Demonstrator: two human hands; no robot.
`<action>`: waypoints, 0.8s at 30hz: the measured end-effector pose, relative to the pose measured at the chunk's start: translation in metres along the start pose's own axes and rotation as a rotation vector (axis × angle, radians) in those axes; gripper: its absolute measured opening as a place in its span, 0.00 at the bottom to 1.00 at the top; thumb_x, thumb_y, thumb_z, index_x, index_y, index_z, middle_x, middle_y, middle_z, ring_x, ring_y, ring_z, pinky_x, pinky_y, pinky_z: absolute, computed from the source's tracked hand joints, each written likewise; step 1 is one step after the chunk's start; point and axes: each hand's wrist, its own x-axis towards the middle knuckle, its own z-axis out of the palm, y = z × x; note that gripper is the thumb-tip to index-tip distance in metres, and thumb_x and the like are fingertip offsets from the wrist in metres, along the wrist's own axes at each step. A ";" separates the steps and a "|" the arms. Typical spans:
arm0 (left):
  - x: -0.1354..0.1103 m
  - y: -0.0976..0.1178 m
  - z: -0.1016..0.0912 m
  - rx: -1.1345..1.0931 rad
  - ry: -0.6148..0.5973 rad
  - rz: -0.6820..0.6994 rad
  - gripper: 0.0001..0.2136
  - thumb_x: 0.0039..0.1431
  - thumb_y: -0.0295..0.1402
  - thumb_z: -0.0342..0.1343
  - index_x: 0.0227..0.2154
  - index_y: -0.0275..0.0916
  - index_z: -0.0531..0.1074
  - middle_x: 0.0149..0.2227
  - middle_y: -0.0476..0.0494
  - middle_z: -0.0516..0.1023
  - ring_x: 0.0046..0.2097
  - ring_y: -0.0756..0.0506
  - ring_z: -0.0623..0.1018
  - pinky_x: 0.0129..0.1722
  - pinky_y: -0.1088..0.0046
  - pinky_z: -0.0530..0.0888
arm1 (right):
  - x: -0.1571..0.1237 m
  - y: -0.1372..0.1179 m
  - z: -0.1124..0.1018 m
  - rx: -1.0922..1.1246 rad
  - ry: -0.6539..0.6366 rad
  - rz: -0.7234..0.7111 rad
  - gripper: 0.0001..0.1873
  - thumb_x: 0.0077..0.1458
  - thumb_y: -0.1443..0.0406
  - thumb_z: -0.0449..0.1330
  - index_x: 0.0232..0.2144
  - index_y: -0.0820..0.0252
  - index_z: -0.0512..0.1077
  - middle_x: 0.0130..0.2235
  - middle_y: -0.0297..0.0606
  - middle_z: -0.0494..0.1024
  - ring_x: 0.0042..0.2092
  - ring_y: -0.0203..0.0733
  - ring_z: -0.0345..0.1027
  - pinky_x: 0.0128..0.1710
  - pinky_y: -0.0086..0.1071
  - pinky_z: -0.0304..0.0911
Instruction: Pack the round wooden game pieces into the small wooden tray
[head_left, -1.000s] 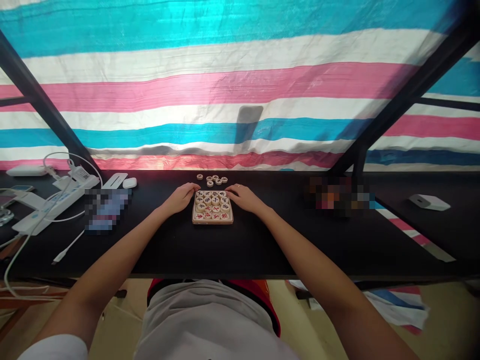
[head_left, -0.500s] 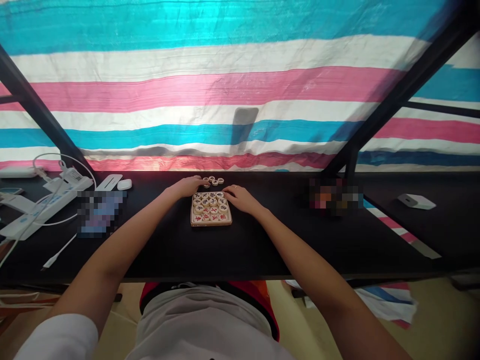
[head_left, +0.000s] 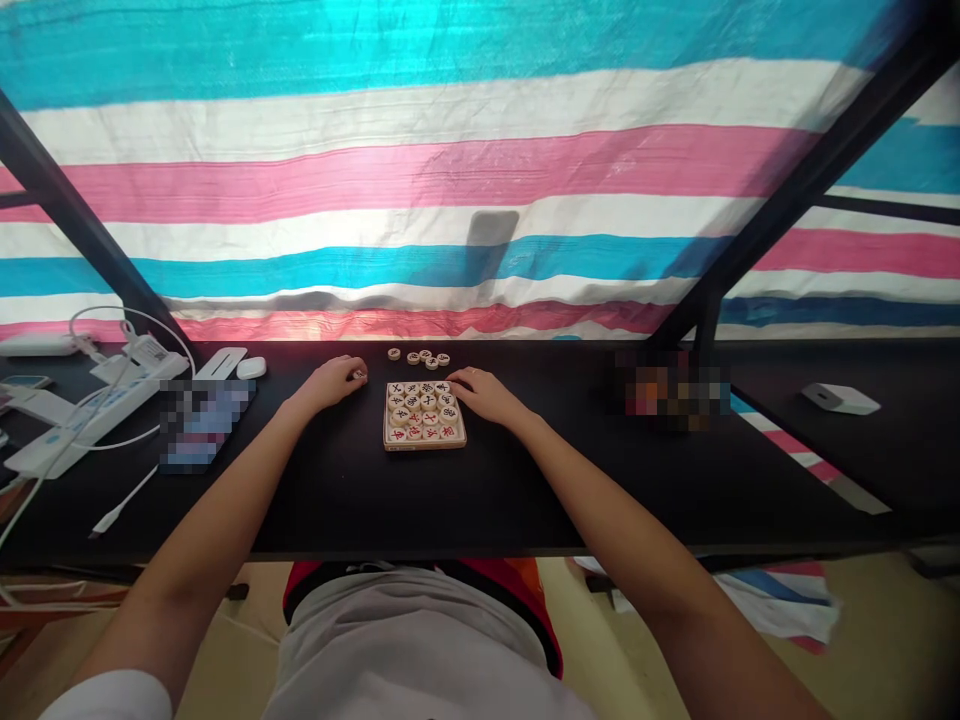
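Observation:
Pinched in my left hand, at the fingertips, is a round pale Chinese chess piece, partly hidden. This hand is over the black table, left of a shallow square box. Inside the box lie rows of Chinese chess pieces, dark-marked towards the back and red-marked in the front row. My right hand holds the box at its back right corner, the fingers curled and partly hidden. Behind the box, several loose pieces lie in a cluster, and a single piece sits apart to their left.
A white power strip with cables, a blurred-out phone-like slab and a small white case are on the left. Blurred-out items and a white charger stand right. Striped sheeting hangs behind the black table.
My left hand has moved left, away from the loose pieces, with a piece in its fingers. A single piece now shows left of the cluster. My right hand stays at the box.

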 end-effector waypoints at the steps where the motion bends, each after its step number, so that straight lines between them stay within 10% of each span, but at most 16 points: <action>1: -0.005 0.006 -0.004 -0.035 0.029 0.009 0.10 0.57 0.38 0.50 0.36 0.39 0.71 0.37 0.44 0.74 0.37 0.45 0.72 0.40 0.68 0.69 | 0.000 -0.001 0.000 0.001 0.001 0.004 0.14 0.61 0.63 0.51 0.42 0.62 0.74 0.40 0.43 0.75 0.42 0.41 0.68 0.47 0.35 0.60; 4: -0.015 0.041 -0.012 -0.217 0.139 0.081 0.12 0.59 0.40 0.50 0.39 0.39 0.70 0.38 0.46 0.75 0.37 0.47 0.73 0.40 0.71 0.70 | -0.001 -0.002 -0.001 0.006 0.004 0.004 0.14 0.60 0.64 0.51 0.42 0.62 0.74 0.40 0.43 0.75 0.43 0.42 0.68 0.48 0.35 0.60; 9: -0.021 0.094 -0.003 -0.120 -0.066 0.394 0.10 0.59 0.40 0.52 0.38 0.42 0.73 0.38 0.47 0.75 0.42 0.46 0.72 0.44 0.71 0.68 | 0.000 -0.002 -0.001 0.009 0.000 -0.005 0.14 0.61 0.64 0.51 0.42 0.61 0.74 0.40 0.42 0.75 0.43 0.41 0.68 0.47 0.34 0.61; 24: -0.019 0.098 0.015 0.021 -0.085 0.429 0.14 0.63 0.41 0.47 0.31 0.41 0.74 0.34 0.45 0.74 0.39 0.46 0.71 0.45 0.70 0.65 | -0.001 -0.004 -0.003 0.005 -0.001 0.000 0.13 0.60 0.64 0.51 0.42 0.60 0.74 0.41 0.42 0.76 0.43 0.41 0.69 0.47 0.35 0.61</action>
